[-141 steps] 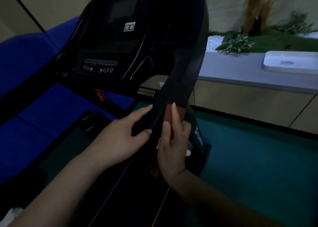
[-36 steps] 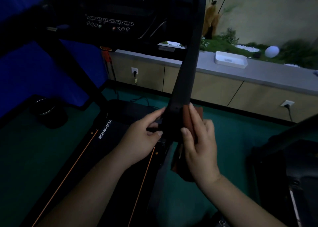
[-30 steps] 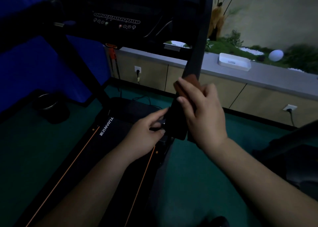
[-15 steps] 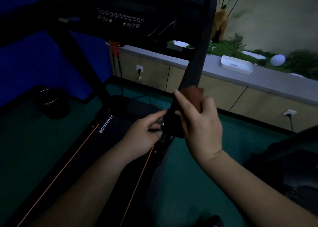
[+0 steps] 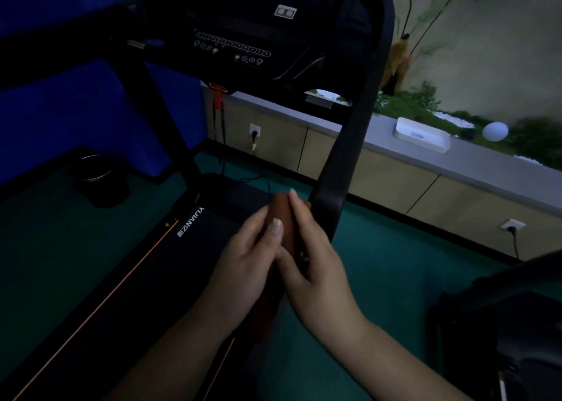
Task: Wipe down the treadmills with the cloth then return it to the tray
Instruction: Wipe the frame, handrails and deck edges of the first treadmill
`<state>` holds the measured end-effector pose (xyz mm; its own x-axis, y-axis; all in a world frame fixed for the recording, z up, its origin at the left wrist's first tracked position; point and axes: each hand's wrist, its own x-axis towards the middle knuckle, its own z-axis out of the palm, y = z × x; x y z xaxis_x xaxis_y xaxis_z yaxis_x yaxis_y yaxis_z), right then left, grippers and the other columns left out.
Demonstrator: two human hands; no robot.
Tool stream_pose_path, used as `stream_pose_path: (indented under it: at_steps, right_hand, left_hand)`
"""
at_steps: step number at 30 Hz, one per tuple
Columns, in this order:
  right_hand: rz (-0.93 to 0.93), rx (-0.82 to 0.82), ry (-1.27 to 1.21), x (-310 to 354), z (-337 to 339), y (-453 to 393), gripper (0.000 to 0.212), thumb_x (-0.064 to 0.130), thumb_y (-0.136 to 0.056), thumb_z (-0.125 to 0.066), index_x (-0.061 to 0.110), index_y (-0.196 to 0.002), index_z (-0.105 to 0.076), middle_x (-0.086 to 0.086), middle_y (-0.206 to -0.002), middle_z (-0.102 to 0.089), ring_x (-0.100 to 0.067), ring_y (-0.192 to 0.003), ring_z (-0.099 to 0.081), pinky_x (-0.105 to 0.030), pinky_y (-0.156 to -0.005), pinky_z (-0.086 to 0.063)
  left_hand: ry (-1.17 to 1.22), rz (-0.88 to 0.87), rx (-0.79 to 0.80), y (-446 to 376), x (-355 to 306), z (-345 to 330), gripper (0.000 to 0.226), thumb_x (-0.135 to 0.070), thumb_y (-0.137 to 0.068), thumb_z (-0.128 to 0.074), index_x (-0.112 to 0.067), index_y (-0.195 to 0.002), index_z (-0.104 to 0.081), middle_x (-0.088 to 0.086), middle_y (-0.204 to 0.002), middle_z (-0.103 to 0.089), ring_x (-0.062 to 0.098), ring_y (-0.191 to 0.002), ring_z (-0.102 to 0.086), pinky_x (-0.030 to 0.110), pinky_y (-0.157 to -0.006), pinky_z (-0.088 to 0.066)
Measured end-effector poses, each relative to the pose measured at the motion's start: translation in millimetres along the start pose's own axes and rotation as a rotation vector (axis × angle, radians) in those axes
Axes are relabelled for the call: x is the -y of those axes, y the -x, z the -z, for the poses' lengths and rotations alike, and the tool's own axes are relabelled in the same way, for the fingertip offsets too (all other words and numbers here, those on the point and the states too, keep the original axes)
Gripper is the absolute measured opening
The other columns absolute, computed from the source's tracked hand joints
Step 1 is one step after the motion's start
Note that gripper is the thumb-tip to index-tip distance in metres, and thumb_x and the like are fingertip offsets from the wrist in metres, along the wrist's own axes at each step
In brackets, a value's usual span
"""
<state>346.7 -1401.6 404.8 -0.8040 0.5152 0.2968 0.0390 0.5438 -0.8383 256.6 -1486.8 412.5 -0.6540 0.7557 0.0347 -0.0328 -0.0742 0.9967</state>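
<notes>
A reddish-brown cloth [image 5: 285,218] is held between both hands in front of me, just left of the treadmill's right upright [image 5: 349,145]. My left hand [image 5: 246,263] grips its left side with the thumb on top. My right hand [image 5: 313,260] holds its right side, fingers laid along it. The cloth's lower part hangs down dark between my wrists. The black treadmill has its console [image 5: 237,44] above and its belt deck [image 5: 146,282] with orange lines below. A white tray [image 5: 421,135] sits on the grey ledge at the right.
A second dark treadmill [image 5: 511,333] stands at the lower right. A black round container [image 5: 102,180] sits on the green floor at the left. The grey ledge [image 5: 474,163] tops beige cabinets with wall sockets; plants and a white ball lie behind it. Blue panels stand left.
The cloth has come off the right upright, and both hands now hold it together left of the post. My left hand has let go of the upright. The view tilted slightly upward.
</notes>
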Motion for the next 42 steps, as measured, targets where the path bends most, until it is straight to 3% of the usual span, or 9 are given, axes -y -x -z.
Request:
stream_pose_path:
  at_steps: [4, 7, 11, 16, 21, 26, 31, 36, 42]
  right_hand:
    - [-0.040, 0.042, 0.014, 1, 9, -6, 0.071, 0.012, -0.090, -0.061, 0.035, -0.147, -0.027, 0.021, -0.119, -0.052, 0.009, -0.107, -0.054, -0.007, -0.089, -0.042]
    - [0.039, 0.041, 0.107, -1, 26, -17, 0.054, 0.016, -0.092, -0.057, 0.037, -0.139, -0.040, 0.009, -0.109, -0.043, 0.003, -0.104, -0.047, -0.007, -0.090, -0.037]
    - [0.058, -0.217, 0.251, -22, 58, -35, 0.043, 0.016, -0.091, -0.059, 0.036, -0.129, -0.056, 0.002, -0.105, -0.040, -0.006, -0.102, -0.046, -0.028, -0.096, -0.044]
    - [-0.211, -0.162, 0.086, -42, 76, -58, 0.050, 0.035, -0.096, -0.046, 0.039, -0.143, -0.030, 0.020, -0.140, -0.030, 0.001, -0.133, -0.032, -0.037, -0.116, -0.028]
    - [-0.286, -0.143, -0.018, -49, 65, -79, 0.056, 0.039, -0.098, -0.041, 0.035, -0.150, -0.018, 0.020, -0.155, -0.019, 0.005, -0.141, -0.018, -0.032, -0.119, -0.018]
    - [-0.325, -0.189, -0.069, -65, 64, -101, 0.075, 0.058, -0.080, -0.046, 0.039, -0.148, -0.020, 0.014, -0.153, -0.031, -0.004, -0.139, -0.030, -0.038, -0.116, -0.027]
    - [-0.383, -0.229, -0.146, -73, 72, -125, 0.076, 0.054, -0.076, -0.055, 0.034, -0.145, -0.031, 0.002, -0.145, -0.046, -0.016, -0.130, -0.047, -0.044, -0.110, -0.038]
    - [-0.373, -0.262, -0.171, -71, 74, -135, 0.053, 0.035, -0.088, -0.050, 0.032, -0.140, -0.040, 0.002, -0.130, -0.059, -0.015, -0.118, -0.058, -0.043, -0.105, -0.043]
    - [-0.418, -0.314, -0.172, -75, 81, -153, 0.047, 0.033, -0.093, -0.047, 0.032, -0.140, -0.042, 0.002, -0.127, -0.061, -0.012, -0.112, -0.061, -0.037, -0.100, -0.048]
  left_hand:
    - [0.000, -0.033, -0.107, -3, 8, -6, 0.042, -0.036, -0.089, -0.057, -0.039, -0.130, -0.051, -0.013, -0.122, -0.063, 0.002, -0.112, -0.059, 0.031, -0.099, -0.046]
    - [0.097, -0.049, -0.229, -10, 17, -14, 0.044, -0.034, -0.084, -0.057, -0.035, -0.128, -0.055, -0.009, -0.120, -0.065, 0.009, -0.112, -0.061, 0.041, -0.099, -0.047]
    - [0.030, -0.131, -0.365, -26, 33, -16, 0.042, -0.022, -0.093, -0.056, -0.038, -0.132, -0.051, -0.012, -0.128, -0.059, 0.001, -0.114, -0.056, 0.026, -0.097, -0.046]
    - [-0.105, -0.202, -0.145, -43, 53, -36, 0.044, -0.031, -0.093, -0.047, -0.046, -0.134, -0.043, -0.015, -0.132, -0.047, -0.011, -0.116, -0.046, 0.002, -0.088, -0.036]
    - [0.083, -0.154, -0.033, -97, 53, -35, 0.034, -0.024, -0.099, -0.044, -0.045, -0.123, -0.055, -0.008, -0.127, -0.055, 0.001, -0.115, -0.055, 0.017, -0.092, -0.044]
    - [0.096, -0.166, 0.074, -114, 55, -31, 0.034, -0.023, -0.098, -0.046, -0.037, -0.128, -0.056, -0.010, -0.127, -0.054, 0.002, -0.119, -0.053, 0.020, -0.099, -0.041]
    - [0.035, -0.304, 0.048, -102, 57, -28, 0.050, -0.058, -0.089, -0.044, -0.031, -0.129, -0.056, -0.007, -0.126, -0.052, -0.001, -0.117, -0.052, 0.009, -0.093, -0.036]
    - [0.026, -0.266, 0.116, -163, 49, -43, 0.035, -0.031, -0.094, -0.047, -0.030, -0.128, -0.055, 0.000, -0.125, -0.052, -0.002, -0.116, -0.051, 0.012, -0.097, -0.035]
    - [-0.002, -0.389, 0.119, -118, 59, -27, 0.038, -0.036, -0.091, -0.045, -0.035, -0.128, -0.056, -0.007, -0.124, -0.050, 0.007, -0.120, -0.050, 0.013, -0.097, -0.035]
